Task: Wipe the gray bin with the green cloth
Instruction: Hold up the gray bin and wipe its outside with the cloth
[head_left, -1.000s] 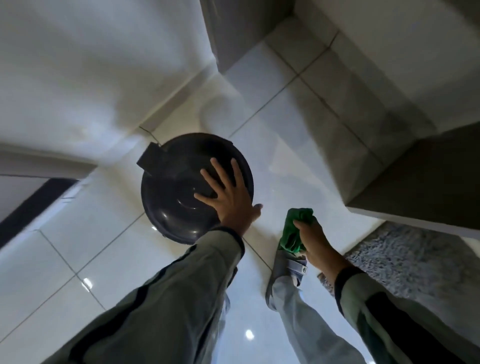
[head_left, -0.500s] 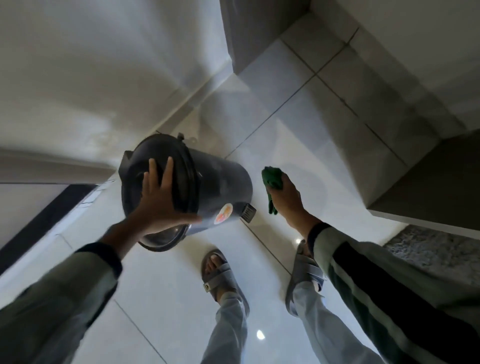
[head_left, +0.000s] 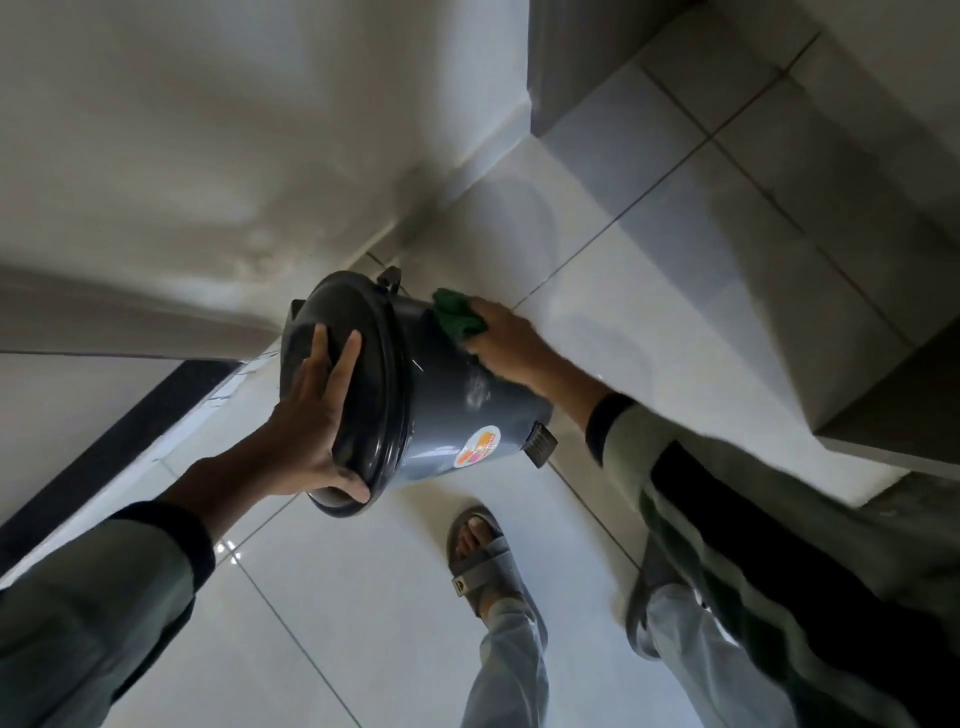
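Over on the left, the left hand (head_left: 311, 436) is spread flat on the dark lid (head_left: 358, 384) of the gray bin (head_left: 452, 410), fingers apart across the top and thumb hooked under the lid's lower rim, so that grip is basically clamped on the lid end. The bin's tipped way over on its side, lid facing left, body pointing right, held up off the white tile floor (head_left: 374, 613) near the wall corner. There's a round orange sticker (head_left: 477, 447) on its side and the foot pedal (head_left: 540, 444) sticks out at the base end. Further right, the right hand (head_left: 506, 345) has its grip closed on the bunched green cloth (head_left: 457, 318), pressing it against the bin's upper side. Lower down, a foot in a gray sandal (head_left: 480, 566) stands on the tiles.
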